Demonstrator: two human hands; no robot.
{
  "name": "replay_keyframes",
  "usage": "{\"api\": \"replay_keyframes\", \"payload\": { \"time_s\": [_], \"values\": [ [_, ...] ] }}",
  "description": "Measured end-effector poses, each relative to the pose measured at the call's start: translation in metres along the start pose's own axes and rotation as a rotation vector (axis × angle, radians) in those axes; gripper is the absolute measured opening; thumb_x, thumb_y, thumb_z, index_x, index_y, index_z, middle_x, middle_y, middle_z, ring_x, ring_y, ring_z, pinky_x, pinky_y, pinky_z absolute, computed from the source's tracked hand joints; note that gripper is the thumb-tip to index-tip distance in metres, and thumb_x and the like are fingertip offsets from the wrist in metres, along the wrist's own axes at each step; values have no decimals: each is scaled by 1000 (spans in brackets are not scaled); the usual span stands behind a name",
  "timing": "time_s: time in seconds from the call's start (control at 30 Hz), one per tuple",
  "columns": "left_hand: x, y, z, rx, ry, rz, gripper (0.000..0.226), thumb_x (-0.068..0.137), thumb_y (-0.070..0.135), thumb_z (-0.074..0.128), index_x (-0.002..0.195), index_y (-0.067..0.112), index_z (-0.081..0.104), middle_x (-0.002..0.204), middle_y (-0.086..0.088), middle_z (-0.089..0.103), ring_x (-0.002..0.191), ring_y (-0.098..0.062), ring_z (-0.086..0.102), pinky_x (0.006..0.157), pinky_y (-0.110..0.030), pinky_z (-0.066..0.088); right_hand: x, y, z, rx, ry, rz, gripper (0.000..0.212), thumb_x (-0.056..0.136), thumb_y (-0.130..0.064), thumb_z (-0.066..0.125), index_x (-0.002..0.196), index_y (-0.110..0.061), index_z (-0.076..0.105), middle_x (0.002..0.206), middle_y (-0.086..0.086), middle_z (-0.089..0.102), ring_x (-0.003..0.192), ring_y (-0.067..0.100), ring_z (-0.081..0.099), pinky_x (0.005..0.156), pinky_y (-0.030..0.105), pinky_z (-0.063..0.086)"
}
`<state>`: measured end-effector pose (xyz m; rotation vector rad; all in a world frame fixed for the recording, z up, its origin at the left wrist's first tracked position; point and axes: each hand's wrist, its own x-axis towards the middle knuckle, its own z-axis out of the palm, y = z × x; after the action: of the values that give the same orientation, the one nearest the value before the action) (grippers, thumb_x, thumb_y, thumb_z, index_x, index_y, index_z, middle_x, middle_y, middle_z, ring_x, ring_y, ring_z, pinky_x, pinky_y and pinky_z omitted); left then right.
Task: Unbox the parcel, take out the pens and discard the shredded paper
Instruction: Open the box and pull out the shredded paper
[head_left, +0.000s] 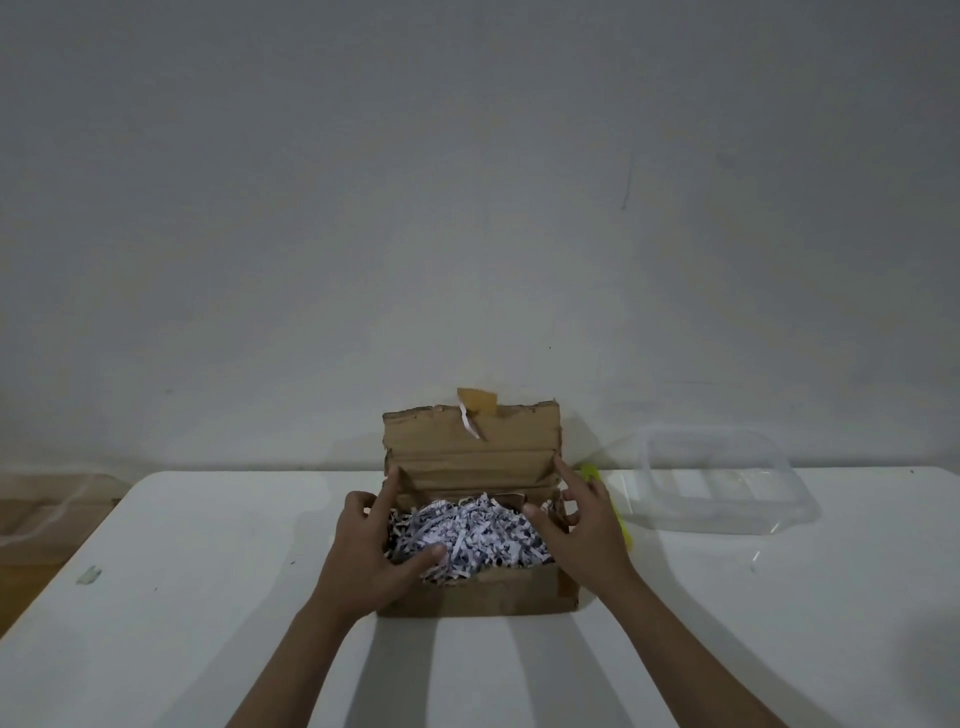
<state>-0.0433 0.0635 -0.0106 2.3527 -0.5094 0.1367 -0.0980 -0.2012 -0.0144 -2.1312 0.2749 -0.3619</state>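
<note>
A brown cardboard parcel (483, 595) stands on the white table (208, 597) with its lid flap (467, 434) raised toward the wall. Black-and-white shredded paper (483, 532) fills it to the brim. No pens show; the paper hides whatever lies under it. My left hand (371, 545) rests at the box's left wall, index finger up along the flap, thumb on the shreds. My right hand (589, 525) is spread at the right wall, index finger touching the flap's right edge, thumb over the paper. Neither hand grips anything.
A clear plastic container (727, 478) sits at the back right of the table. A yellow-green object (592, 473) lies behind my right hand, mostly hidden. A small scrap (88, 574) lies near the table's left edge. A grey wall stands close behind the table.
</note>
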Motion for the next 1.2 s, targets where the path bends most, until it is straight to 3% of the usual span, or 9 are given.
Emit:
{"api": "replay_keyframes", "payload": {
  "time_s": [0.13, 0.27, 0.37, 0.6, 0.73, 0.87, 0.93, 1.07, 1.2],
  "values": [
    [0, 5, 3, 50, -47, 5, 106, 60, 89, 47, 147, 36, 19, 97, 5, 39, 88, -10, 48, 77, -22, 44, -11, 2, -13, -55, -97, 73, 82, 75, -56, 67, 144, -32, 29, 145, 9, 30, 130, 23, 41, 101, 38, 44],
    [-8, 16, 11, 71, -33, 24, 91, 65, 89, 36, 136, 33, 42, 93, 6, 41, 85, -6, 49, 71, -18, 42, -29, 2, -26, -297, -39, -15, 70, 75, -58, 66, 132, -22, 48, 117, 6, 41, 114, 24, 48, 87, 34, 49],
    [-15, 23, 15, 94, -40, 26, 87, 66, 89, 33, 132, 33, 45, 95, 5, 40, 87, -8, 48, 70, -16, 40, -39, 3, -29, -403, 23, -148, 61, 75, -63, 54, 120, -22, 58, 115, 5, 47, 109, 23, 46, 82, 36, 49],
    [-27, 33, 19, 213, 17, 104, 71, 78, 78, 34, 115, 23, 57, 112, 2, 45, 99, -12, 44, 74, -28, 45, -55, 2, -39, -387, -97, -198, 85, 77, -77, 28, 130, -15, 52, 125, -4, 51, 116, 13, 46, 91, 20, 38],
    [-32, 38, 17, 249, -31, 131, 75, 80, 78, 29, 125, 22, 51, 121, 7, 49, 107, -13, 49, 89, -35, 45, -57, -2, -43, -440, -139, -177, 73, 81, -65, 35, 132, -15, 50, 132, -2, 51, 121, 17, 46, 96, 28, 41],
    [-36, 41, 16, 288, -56, 85, 77, 80, 76, 32, 137, 24, 41, 142, 3, 39, 132, -20, 33, 111, -54, 25, -68, -11, -42, -476, -37, -258, 54, 83, -49, 49, 119, -10, 62, 121, 5, 63, 111, 25, 60, 88, 32, 49],
    [-38, 48, 17, 262, -2, 139, 66, 82, 65, 46, 133, 23, 46, 140, -2, 41, 129, -21, 35, 106, -50, 33, -72, -18, -40, -445, -35, -254, 50, 83, -43, 53, 122, -12, 60, 123, 3, 61, 112, 23, 58, 83, 29, 50],
    [-42, 75, 20, 99, 39, 184, 49, 82, 51, 51, 122, 22, 54, 123, 2, 50, 110, -14, 50, 84, -22, 46, -72, -31, -35, -474, -129, -170, 45, 85, -35, 60, 128, -22, 51, 127, -1, 50, 116, 18, 49, 79, 28, 50],
    [-44, 84, 25, 87, -53, 6, 45, 83, 53, 55, 122, 31, 51, 124, 3, 45, 112, -18, 49, 85, -28, 47, -67, -43, -29, -575, -229, -8, 47, 83, -42, 61, 126, -27, 48, 126, 3, 42, 113, 22, 50, 81, 33, 51]
  ]
}}
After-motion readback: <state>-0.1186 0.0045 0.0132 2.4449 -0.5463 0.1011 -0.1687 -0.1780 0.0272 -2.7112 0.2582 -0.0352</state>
